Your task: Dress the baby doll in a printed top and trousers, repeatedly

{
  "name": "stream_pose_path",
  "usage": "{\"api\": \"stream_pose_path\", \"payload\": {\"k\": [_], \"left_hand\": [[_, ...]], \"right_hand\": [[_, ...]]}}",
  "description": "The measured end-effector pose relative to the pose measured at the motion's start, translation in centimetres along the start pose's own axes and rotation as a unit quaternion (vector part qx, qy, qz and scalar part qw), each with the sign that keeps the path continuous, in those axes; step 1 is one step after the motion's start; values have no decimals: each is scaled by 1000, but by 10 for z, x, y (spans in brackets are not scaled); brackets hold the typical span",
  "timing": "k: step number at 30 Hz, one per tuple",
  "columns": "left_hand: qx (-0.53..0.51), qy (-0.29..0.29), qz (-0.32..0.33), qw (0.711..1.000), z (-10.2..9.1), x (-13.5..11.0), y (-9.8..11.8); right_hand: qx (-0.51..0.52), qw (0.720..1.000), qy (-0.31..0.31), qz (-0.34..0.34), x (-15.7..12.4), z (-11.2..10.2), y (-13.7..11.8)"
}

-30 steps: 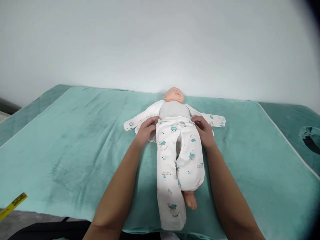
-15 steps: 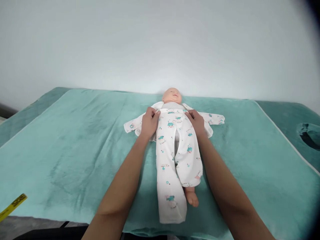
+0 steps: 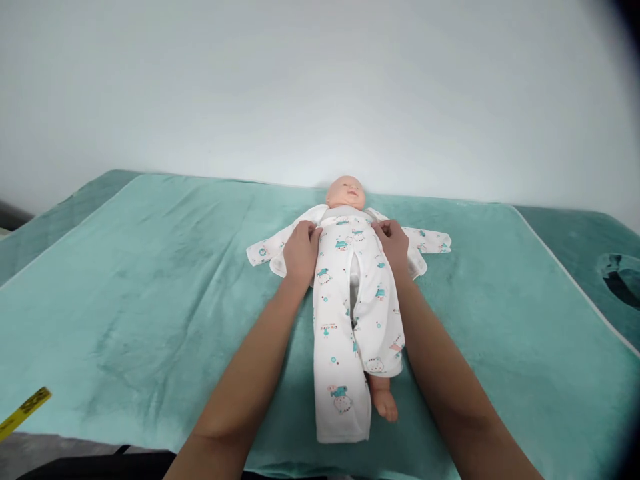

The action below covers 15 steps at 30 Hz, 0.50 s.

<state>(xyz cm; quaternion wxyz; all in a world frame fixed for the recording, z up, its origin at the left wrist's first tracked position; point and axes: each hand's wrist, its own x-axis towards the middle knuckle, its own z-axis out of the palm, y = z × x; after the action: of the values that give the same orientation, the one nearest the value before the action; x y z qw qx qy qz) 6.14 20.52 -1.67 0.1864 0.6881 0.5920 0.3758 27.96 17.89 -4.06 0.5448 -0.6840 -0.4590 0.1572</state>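
Note:
A baby doll lies face up on a teal blanket, head toward the wall. It wears white printed trousers pulled up to its chest, and an open white printed top is spread under it. My left hand grips the trousers' waistband at the doll's left-hand side as I see it. My right hand grips the waistband at the other side. One bare doll foot sticks out of the right trouser leg; the left leg's end lies flat.
The blanket covers a wide padded table against a pale wall. A dark opening shows in the teal surface at the far right. A yellow tape strip lies at the lower left edge.
Both hands have drawn the trousers' waistband up from the doll's belly to its chest, covering the grey torso. The trouser legs slid up with it.

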Motion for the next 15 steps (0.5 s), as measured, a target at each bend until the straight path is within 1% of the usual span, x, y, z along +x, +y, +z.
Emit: {"api": "stream_pose_path", "payload": {"k": [2,4,5,7,10,12,14,15], "left_hand": [[5,-26,-14,1000,-4,-5,-3],[2,-61,-34,998,-8,-9,-6],[-2,-83,-39,996,-9,-11,-8],[-27,-134,-32,990,-13,-12,-10],[-126,-218,-22,968,-21,-9,-12],[-207,-271,-32,939,-26,-7,-13],[-263,-310,-45,912,-31,-5,-16],[-282,-320,-55,903,-33,-5,-18]], "right_hand": [[-37,999,-8,-32,-4,-7,3],[-65,997,-32,-37,-8,-15,5],[-71,996,-52,-34,-10,-19,5],[-62,991,-112,-26,-12,-27,5],[24,973,-229,5,-14,-36,3],[112,948,-295,44,-13,-41,2],[189,918,-337,82,-13,-44,3],[220,906,-349,98,-12,-45,4]]}}
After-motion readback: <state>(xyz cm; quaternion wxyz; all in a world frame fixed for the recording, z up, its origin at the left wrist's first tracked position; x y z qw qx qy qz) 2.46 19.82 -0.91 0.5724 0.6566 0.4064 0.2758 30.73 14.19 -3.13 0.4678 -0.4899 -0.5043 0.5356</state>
